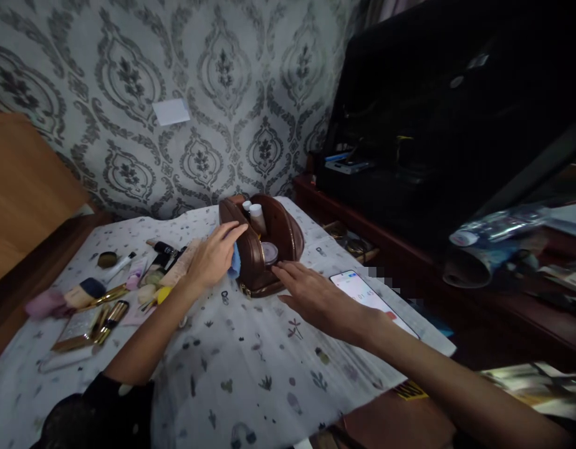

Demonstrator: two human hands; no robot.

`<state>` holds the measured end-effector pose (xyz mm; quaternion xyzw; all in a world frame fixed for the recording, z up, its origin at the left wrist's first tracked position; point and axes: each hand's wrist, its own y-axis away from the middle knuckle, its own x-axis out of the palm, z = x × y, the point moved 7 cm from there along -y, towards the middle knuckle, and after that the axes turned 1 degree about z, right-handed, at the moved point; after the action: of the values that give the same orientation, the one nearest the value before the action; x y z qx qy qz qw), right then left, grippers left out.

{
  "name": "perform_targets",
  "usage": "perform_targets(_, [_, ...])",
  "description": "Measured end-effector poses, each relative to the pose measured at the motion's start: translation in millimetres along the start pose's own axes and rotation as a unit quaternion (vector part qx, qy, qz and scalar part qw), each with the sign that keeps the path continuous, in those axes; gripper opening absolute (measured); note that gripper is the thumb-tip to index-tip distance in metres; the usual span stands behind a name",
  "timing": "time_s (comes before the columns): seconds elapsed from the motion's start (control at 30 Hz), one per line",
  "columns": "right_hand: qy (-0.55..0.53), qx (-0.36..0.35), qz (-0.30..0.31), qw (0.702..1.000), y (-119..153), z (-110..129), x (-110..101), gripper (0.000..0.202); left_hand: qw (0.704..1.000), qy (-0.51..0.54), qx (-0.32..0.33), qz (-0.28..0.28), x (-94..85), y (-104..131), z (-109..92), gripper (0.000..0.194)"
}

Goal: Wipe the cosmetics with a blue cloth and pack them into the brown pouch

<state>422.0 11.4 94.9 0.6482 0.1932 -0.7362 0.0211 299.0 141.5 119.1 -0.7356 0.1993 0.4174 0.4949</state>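
A brown toiletry bag [253,265] with a gold zipper stands unzipped near the back of the table. White-capped bottles [257,217] stand inside it, and a round, flat container [269,252] sits at its front opening. My left hand [216,252] lies against the bag's left side, fingers stretched out, with a blue cloth [234,262] partly hidden beneath it. My right hand [313,296] is at the front of the bag, fingers extended, its tips close to the round container. Whether those tips touch the container I cannot tell.
Several cosmetics, including a gold box [75,330] and a yellow sponge [163,294], lie on the left of the patterned tablecloth [250,374]. A phone [363,296] with a lit screen lies by my right forearm. A large black screen [437,112] stands at right.
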Motion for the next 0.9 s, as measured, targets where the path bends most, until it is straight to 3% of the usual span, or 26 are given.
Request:
perform_targets(0.13, [-0.001, 0.016, -0.033, 0.999, -3, 2, -2, 0.028, 0.999, -0.01, -0.036, 0.001, -1.6, 32, 3, 0.046])
perform_targets(0.33, [-0.03, 0.013, -0.12, 0.992, -7, 19, -8, 0.025, 0.992, -0.056, -0.063, 0.089, 4.3, 100, 8, 0.037])
perform_targets(0.43, [-0.104, 0.001, -0.17, 0.98, -8, 34, -7, 0.026, 0.993, -0.054, -0.079, 0.071, -0.6, 126, 13, 0.034])
perform_targets(0.6, [-0.247, -0.024, -0.089, 0.965, -26, 65, 33, 0.025, 0.994, -0.034, -0.092, 0.053, -2.1, 147, 18, 0.028])
perform_targets(0.73, [-0.321, 0.007, -0.021, 0.947, -54, 84, 74, 0.021, 0.992, -0.034, -0.1, 0.074, 5.1, 151, 21, 0.026])
perform_targets(0.9, [-0.424, 0.087, -0.034, 0.901, -92, 93, 104, 0.017, 0.993, -0.032, -0.105, 0.052, 7.1, 154, 30, 0.026])
